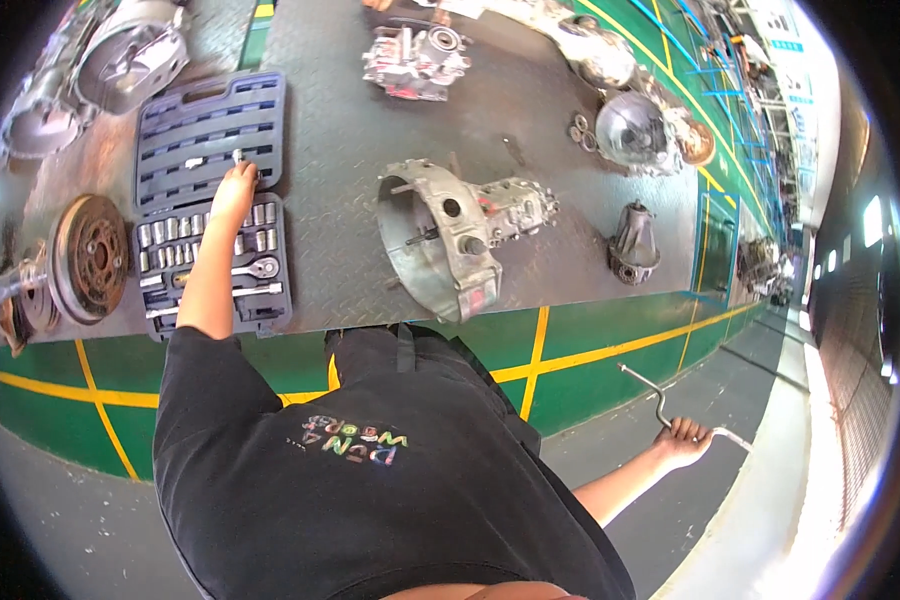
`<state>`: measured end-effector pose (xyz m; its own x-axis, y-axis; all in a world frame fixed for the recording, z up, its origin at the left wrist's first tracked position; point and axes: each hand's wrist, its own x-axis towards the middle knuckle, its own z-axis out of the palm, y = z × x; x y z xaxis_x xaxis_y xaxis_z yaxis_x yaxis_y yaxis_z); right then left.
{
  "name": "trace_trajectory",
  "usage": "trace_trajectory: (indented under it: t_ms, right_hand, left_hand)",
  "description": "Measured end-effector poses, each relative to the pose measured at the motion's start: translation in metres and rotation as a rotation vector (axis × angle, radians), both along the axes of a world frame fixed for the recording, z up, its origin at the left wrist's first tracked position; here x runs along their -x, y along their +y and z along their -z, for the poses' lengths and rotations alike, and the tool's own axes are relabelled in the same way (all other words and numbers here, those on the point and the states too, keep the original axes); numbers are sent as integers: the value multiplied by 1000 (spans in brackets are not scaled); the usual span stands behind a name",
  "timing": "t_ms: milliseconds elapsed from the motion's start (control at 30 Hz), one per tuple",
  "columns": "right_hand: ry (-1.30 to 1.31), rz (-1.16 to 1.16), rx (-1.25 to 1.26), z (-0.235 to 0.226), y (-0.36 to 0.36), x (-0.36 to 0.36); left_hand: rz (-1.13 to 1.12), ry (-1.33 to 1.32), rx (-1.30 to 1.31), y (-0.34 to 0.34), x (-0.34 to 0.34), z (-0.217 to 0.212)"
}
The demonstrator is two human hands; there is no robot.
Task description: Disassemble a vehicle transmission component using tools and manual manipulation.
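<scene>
R hand [683, 434]: fist wrapped round bent silver metal speed-brace wrench [660, 405], held out to the side, low, off the bench.
L hand [234, 190]: fingertips pinching small silver socket [238, 156] over open blue plastic socket-set case [212, 200].
Beyond: grey cast-metal gearbox housing [460, 235], well apart from both hands.

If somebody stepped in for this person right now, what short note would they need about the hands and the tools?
Left hand: reaching into the open socket set case on the metal bench, fingertips on a small socket at the lid's edge.
Right hand: down at the side, gripping a bent metal speed wrench.
Gearbox housing lies on the bench to the right of the case, untouched.
Done: wrench in hand. Left: socket is not yet on the wrench.
</scene>
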<state>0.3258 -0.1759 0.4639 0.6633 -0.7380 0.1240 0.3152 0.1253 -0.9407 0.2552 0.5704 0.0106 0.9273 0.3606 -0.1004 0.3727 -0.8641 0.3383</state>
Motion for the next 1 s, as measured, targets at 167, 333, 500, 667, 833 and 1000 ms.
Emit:
trace_trajectory:
  t_ms: [167,333,500,667,833,1000]
  right_hand:
    - [-25,-297,-88,1,4,4]
    - [-376,-972,-179,-2,6,-21]
    - [-705,-1421,-493,4,-15,-69]
    - [-805,-1578,-687,4,-66,-103]
    - [-832,-1676,-805,2,-117,-113]
    - [-849,-1645,-950,9,-154,-119]
  left_hand:
    - [-565,-520,715,-111,-2,-93]
    - [-263,-642,1693,-307,-17,-228]
    - [-147,-489,2343,-453,-65,-281]
    - [-11,-665,2419,-550,-92,-310]
    - [117,-788,2338,-606,-97,-340]
    - [255,-867,2251,-636,-90,-354]
